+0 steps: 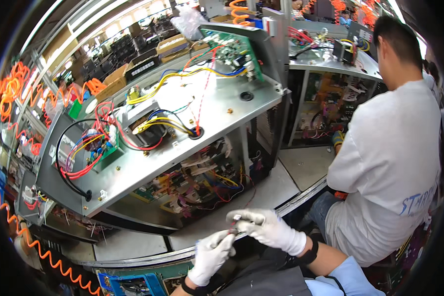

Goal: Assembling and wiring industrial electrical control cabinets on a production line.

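In front of the open metal cabinet (197, 190), my two white-gloved hands are raised close together. My left hand (213, 256) is lower, its thumb and fingers pinched at a short dark-red piece of wire. My right hand (271, 232) reaches in from the right, its fingers closed around the same spot, with a small pale and dark piece at the fingertips that is too small to name. A thin red wire (253, 190) hangs from the cabinet's open side toward my hands. Circuit boards and bundled wires fill the cabinet's interior.
A green circuit board (232, 49), a transformer (150, 129) and coloured wires stand on the cabinet's top. A blue tray (138, 285) lies below at left. At right a person in a white shirt (385, 167) works at another cabinet (325, 106). Orange coiled hoses (44, 254) hang left.
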{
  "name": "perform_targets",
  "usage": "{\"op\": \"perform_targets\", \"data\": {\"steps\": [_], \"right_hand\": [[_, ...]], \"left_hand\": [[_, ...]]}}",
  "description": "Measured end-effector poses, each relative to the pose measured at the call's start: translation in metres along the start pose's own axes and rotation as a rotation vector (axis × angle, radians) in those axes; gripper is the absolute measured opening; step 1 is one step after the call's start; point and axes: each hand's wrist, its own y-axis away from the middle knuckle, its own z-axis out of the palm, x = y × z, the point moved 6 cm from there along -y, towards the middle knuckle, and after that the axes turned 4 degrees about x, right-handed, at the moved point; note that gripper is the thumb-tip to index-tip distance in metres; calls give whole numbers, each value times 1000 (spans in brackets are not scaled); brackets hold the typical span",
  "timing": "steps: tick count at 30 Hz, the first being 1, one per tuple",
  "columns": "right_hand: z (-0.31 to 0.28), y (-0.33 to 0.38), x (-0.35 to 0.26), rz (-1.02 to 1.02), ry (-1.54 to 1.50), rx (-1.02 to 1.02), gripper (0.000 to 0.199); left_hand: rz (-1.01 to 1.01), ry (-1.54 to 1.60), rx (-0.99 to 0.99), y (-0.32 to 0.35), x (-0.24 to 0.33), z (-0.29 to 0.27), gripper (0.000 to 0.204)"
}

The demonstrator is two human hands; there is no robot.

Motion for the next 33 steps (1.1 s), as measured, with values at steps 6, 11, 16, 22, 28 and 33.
{"op": "perform_targets", "data": {"steps": [6,11,16,22,28,33], "right_hand": [[-24,25,9,83,-246,160,21],[-48,15,19,88,-424,152,21],[-84,-39,26,-190,-324,304,23],[-108,-91,12,-300,-57,489,32],[-118,-101,47,26,98,592,33],[-114,-113,38,-342,241,640,47]], "left_hand": [[-39,-16,-242,-10,-12,47,22],[724,-667,-35,-17,27,56,14],[327,-251,-78,-59,28,39,22],[209,-61,266,-109,51,34,24],[243,-22,374,-127,27,24,24],[330,-92,329,-137,28,29,27]]}}
